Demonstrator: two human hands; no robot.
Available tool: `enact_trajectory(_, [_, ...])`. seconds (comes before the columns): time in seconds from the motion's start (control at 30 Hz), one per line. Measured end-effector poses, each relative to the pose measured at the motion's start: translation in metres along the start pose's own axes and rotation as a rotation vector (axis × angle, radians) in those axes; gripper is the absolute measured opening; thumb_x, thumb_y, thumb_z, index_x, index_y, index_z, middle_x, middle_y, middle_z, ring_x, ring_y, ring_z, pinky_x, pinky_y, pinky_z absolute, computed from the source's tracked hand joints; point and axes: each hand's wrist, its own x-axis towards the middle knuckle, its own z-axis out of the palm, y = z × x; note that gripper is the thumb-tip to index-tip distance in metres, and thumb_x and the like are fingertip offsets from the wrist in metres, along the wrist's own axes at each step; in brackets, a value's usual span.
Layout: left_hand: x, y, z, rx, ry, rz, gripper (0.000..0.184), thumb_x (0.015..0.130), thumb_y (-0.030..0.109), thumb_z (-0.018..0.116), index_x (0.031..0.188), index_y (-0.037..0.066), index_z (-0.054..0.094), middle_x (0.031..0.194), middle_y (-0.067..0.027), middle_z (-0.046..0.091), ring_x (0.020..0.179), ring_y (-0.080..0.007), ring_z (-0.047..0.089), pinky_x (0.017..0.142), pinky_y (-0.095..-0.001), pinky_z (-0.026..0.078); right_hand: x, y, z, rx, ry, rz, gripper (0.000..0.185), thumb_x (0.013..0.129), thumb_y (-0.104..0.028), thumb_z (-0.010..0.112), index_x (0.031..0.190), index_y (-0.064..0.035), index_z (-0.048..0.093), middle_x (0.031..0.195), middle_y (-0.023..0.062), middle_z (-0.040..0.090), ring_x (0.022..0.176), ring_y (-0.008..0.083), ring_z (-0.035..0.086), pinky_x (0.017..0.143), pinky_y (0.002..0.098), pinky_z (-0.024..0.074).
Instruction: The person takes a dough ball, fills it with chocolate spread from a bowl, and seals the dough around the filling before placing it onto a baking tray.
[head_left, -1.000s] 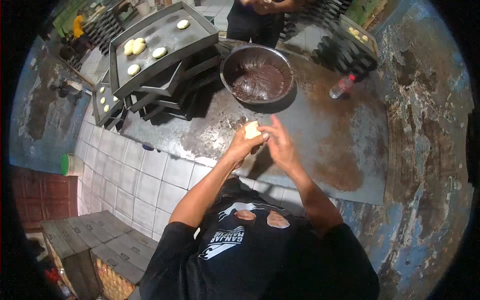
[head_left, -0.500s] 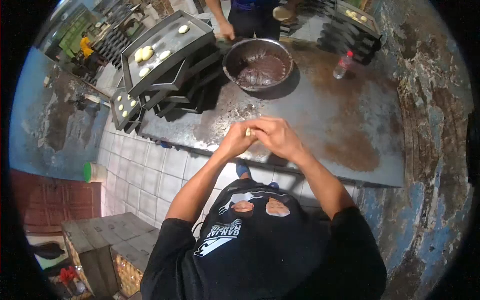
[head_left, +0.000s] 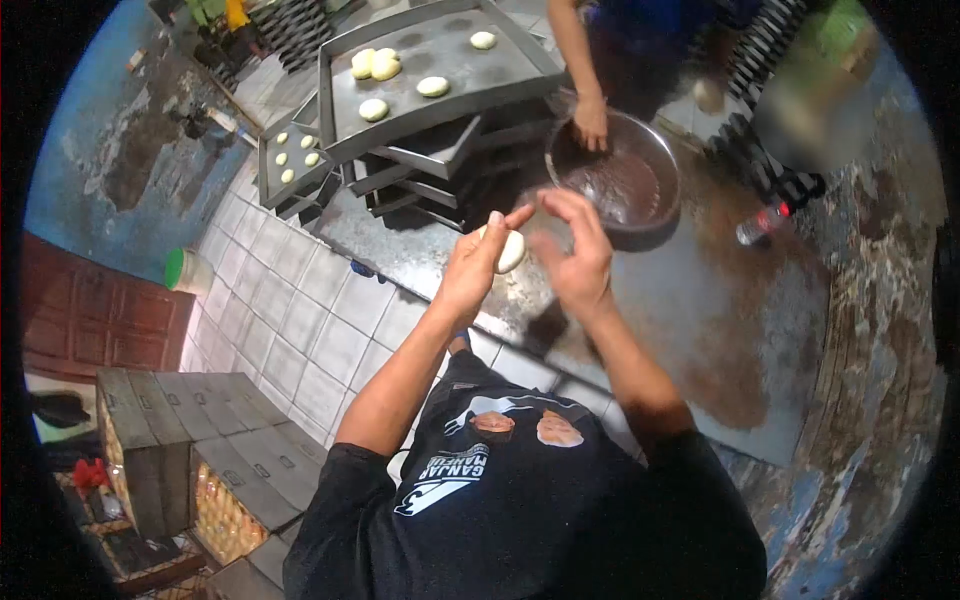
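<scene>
Dough [head_left: 511, 252]: we saw one pale, rounded piece on the near-left side of the bowl [head_left: 671, 165], above the table [head_left: 700, 310].
Left hand [head_left: 468, 268]: we saw it wrapped on the dough with thumb and fingers; the underside of this grip was hidden from us.
Right hand [head_left: 582, 265]: half spread, with curved and blurred fingers; we saw nothing held in it.
Between hands: the dough lay on the inner side of the left hand, facing the right palm, and we saw a gap there. Its slightly longer axis seemed to run away from the body. The right hand was nearer to the bowl.
Paste [head_left: 640, 190]: dark, inside the bowl, where we saw a co-worker's hand [head_left: 591, 124] reaching in.
Tray [head_left: 420, 60]: left of the bowl, bearing several pale rounds [head_left: 433, 87].
</scene>
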Motion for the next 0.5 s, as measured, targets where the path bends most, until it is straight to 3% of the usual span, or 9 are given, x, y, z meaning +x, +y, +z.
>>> enact_trajectory(0.03, [0.012, 0.002, -0.013, -0.167, -0.041, 0.004, 0.063, 0.109, 0.049, 0.037, 0.151, 0.003, 0.046, 0.148, -0.0112, 0.054, 0.134, -0.018, 0.05, 0.111, -0.029, 0.037, 0.003, -0.002, 0.017, -0.018, -0.09, -0.074, 0.056, 0.083, -0.032, 0.082, 0.123, 0.0013, 0.062, 0.126, 0.0198, 0.06, 0.112, 0.0364, 0.063, 0.094, 0.0416, 0.0537])
enact_trajectory(0.07, [0.023, 0.004, -0.027, -0.333, -0.086, 0.006, 0.069, 0.109, 0.054, 0.03, 0.154, 0.002, 0.041, 0.156, -0.0107, 0.046, 0.14, -0.0183, 0.045, 0.115, -0.0293, 0.033, 0.01, -0.004, 0.036, -0.1, -0.128, -0.161, 0.063, 0.082, -0.044, 0.081, 0.121, 0.0024, 0.061, 0.118, 0.0196, 0.063, 0.111, 0.0354, 0.063, 0.099, 0.0421, 0.0489])
enact_trajectory(0.1, [0.026, 0.019, -0.034, -0.42, -0.116, 0.008, 0.08, 0.107, 0.063, 0.024, 0.16, 0.004, 0.027, 0.166, -0.0091, 0.028, 0.149, -0.0189, 0.03, 0.121, -0.0316, 0.023, 0.013, -0.003, 0.056, -0.051, -0.123, -0.052, 0.061, 0.085, -0.042, 0.079, 0.122, 0.0022, 0.06, 0.118, 0.0175, 0.062, 0.109, 0.0315, 0.063, 0.096, 0.0391, 0.0499])
enact_trajectory(0.17, [0.041, 0.03, -0.059, -0.494, -0.102, 0.106, 0.081, 0.105, 0.064, 0.029, 0.163, 0.008, 0.018, 0.169, -0.0098, 0.02, 0.154, -0.0227, 0.019, 0.124, -0.0359, 0.014, 0.03, -0.001, 0.093, -0.02, -0.131, 0.052, 0.058, 0.088, -0.041, 0.078, 0.122, 0.002, 0.059, 0.118, 0.0154, 0.062, 0.106, 0.0275, 0.063, 0.093, 0.0361, 0.051])
enact_trajectory(0.2, [0.05, 0.033, -0.071, -0.477, -0.104, 0.207, 0.079, 0.106, 0.062, 0.031, 0.163, 0.009, 0.018, 0.169, -0.0108, 0.019, 0.155, -0.0243, 0.016, 0.124, -0.0369, 0.012, 0.043, -0.006, 0.111, 0.312, -0.131, 0.393, 0.056, 0.092, -0.042, 0.074, 0.123, 0.0018, 0.058, 0.116, 0.012, 0.063, 0.106, 0.0218, 0.061, 0.091, 0.0334, 0.05])
enact_trajectory(0.23, [0.069, 0.034, -0.094, -0.064, -0.012, 0.457, 0.069, 0.108, 0.054, 0.038, 0.16, 0.008, 0.032, 0.169, -0.013, 0.018, 0.157, -0.0268, 0.011, 0.124, -0.0385, 0.01, 0.058, -0.013, 0.126, 0.639, -0.117, 0.736, 0.053, 0.097, -0.043, 0.069, 0.124, 0.0016, 0.057, 0.114, 0.0086, 0.063, 0.106, 0.0161, 0.06, 0.09, 0.0307, 0.049])
enact_trajectory(0.33, [0.091, 0.051, -0.139, -0.08, 0.021, 0.361, 0.054, 0.109, 0.042, 0.042, 0.143, 0.003, 0.058, 0.16, -0.0168, 0.04, 0.155, -0.0313, 0.021, 0.123, -0.0428, 0.017, 0.109, -0.039, 0.161, 0.817, -0.193, 1.001, 0.037, 0.104, -0.032, 0.062, 0.123, -0.0004, 0.059, 0.106, 0.0049, 0.066, 0.095, 0.01, 0.061, 0.084, 0.0261, 0.05])
enact_trajectory(0.43, [0.111, 0.078, -0.18, -0.366, -0.051, 0.146, 0.063, 0.109, 0.043, 0.043, 0.16, 0.008, 0.029, 0.157, -0.021, 0.042, 0.15, -0.0296, 0.032, 0.113, -0.0382, 0.038, 0.162, -0.005, 0.177, 0.734, -0.518, 1.01, 0.029, 0.103, -0.025, 0.063, 0.119, -0.0005, 0.06, 0.1, 0.0041, 0.068, 0.088, 0.0107, 0.064, 0.082, 0.0267, 0.0525])
enact_trajectory(0.5, [0.125, 0.083, -0.202, -0.376, 0.065, 0.259, 0.075, 0.103, 0.039, 0.056, 0.162, 0.008, 0.02, 0.158, -0.0199, 0.041, 0.144, -0.0308, 0.041, 0.112, -0.039, 0.039, 0.204, 0.023, 0.186, 0.623, -0.493, 0.985, 0.024, 0.1, -0.013, 0.065, 0.12, -0.0004, 0.06, 0.098, 0.0034, 0.068, 0.082, 0.0114, 0.066, 0.073, 0.0257, 0.0545])
